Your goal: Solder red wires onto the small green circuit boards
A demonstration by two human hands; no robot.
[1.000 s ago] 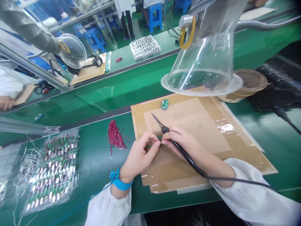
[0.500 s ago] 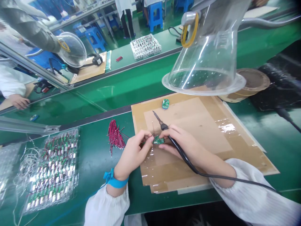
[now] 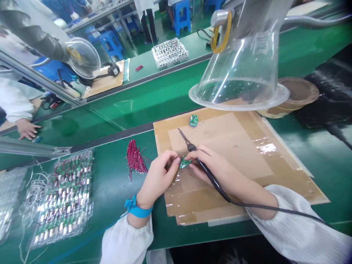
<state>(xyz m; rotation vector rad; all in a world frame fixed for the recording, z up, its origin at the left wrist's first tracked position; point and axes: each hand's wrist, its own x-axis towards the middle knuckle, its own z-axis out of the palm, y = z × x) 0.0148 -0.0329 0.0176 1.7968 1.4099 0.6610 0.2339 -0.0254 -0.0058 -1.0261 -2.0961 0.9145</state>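
Observation:
A small green circuit board (image 3: 184,162) lies between my two hands over the taped cardboard. My left hand (image 3: 158,176), with a blue strap at the wrist, is closed at the board's left edge, thumb and forefinger pinching a thin wire (image 3: 174,150) that pokes up beside it. My right hand (image 3: 220,168) is wrapped around the black handle of a soldering iron (image 3: 207,171), its tip pointing up and left, away from the board. The right fingertips also touch the board's right side. A bunch of dark red wires (image 3: 134,157) lies left of my left hand.
A second green board (image 3: 193,120) rests on the cardboard mat (image 3: 253,172). Above hangs a clear fume hood (image 3: 239,80). Filled plastic trays (image 3: 63,194) stand at left; a round tub (image 3: 294,95) is at right. Across the divider, another person's hand (image 3: 26,128) rests on the bench.
The circuit board has tilted between my fingers, and the thin wire now leans left instead of standing upright. Across the divider, the other person's hand has moved down and spread over a small object.

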